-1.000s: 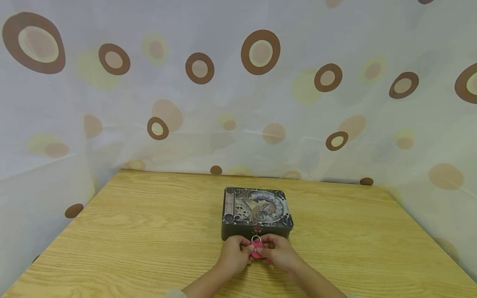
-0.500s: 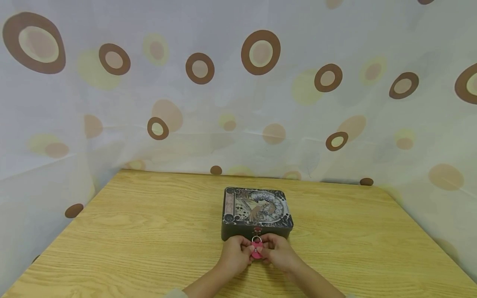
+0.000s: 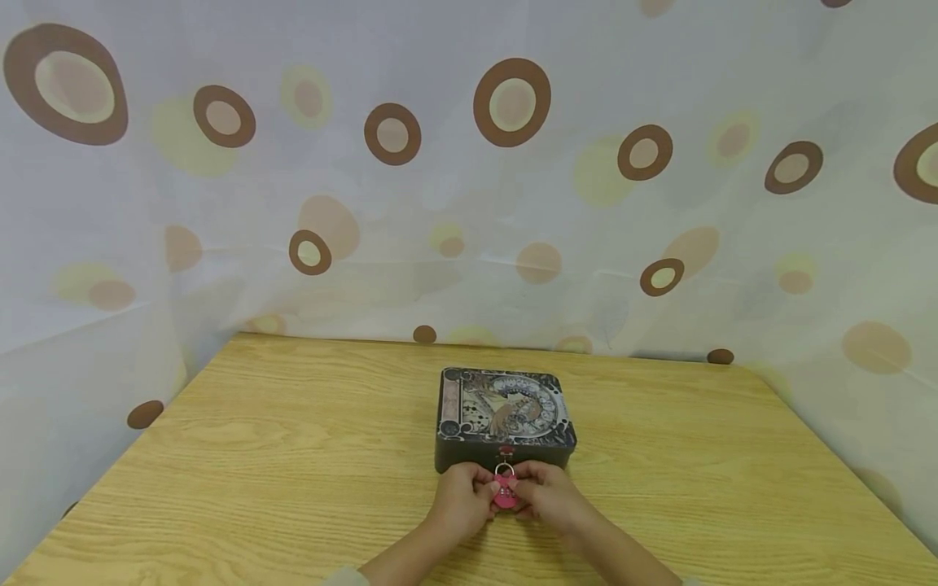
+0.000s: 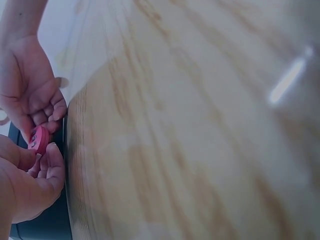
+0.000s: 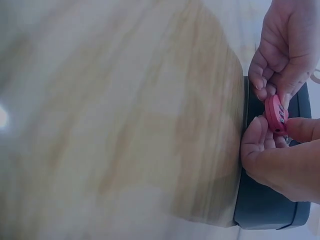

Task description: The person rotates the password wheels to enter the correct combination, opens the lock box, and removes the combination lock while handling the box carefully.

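Observation:
A pink combination padlock point(image 3: 505, 493) with a row of small number dials hangs at the front of a dark box point(image 3: 506, 407) with an ornate picture on its lid. Its silver shackle point(image 3: 504, 469) rises towards the red-and-metal latch point(image 3: 506, 452); whether it is locked is too small to tell. My left hand point(image 3: 462, 498) pinches the padlock's left side between thumb and curled fingers. From the right, my right hand point(image 3: 550, 495) grips it likewise, thumb beside the dials. Both wrist views show the padlock body point(image 4: 39, 140) between the two hands, the dark box behind.
The box stands on a wood-grain table point(image 3: 308, 456), its lid down. Behind and at both sides hangs a pale cloth point(image 3: 440, 195) with brown and beige circles.
My right thumb has shifted off the middle of the padlock towards its right side, so more of the dials show. Box and left hand stay in place.

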### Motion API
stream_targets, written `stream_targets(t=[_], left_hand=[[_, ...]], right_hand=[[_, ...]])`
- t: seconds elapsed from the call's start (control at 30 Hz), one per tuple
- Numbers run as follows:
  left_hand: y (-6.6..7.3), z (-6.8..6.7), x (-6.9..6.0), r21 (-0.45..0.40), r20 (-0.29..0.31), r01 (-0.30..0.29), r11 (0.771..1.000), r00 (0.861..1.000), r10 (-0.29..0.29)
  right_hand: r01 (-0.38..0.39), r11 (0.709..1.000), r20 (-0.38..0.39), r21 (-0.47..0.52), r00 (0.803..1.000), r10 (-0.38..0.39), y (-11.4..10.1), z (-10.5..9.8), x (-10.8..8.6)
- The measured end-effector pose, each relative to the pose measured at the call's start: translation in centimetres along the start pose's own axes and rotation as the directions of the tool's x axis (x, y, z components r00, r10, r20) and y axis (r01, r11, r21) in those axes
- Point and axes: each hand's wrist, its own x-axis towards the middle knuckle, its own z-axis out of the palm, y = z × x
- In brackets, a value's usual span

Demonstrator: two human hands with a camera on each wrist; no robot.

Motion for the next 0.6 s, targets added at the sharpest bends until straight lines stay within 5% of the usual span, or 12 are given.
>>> stream_targets(t=[0.6], left_hand=[[0.05, -0.16, -0.07, -0.018, -0.001, 0.017, 1.000, 1.000, -0.017]], right_hand=[[-0.030, 0.999, 0.037, 0.043, 0.999, 0.029, 0.13, -0.44, -0.11]])
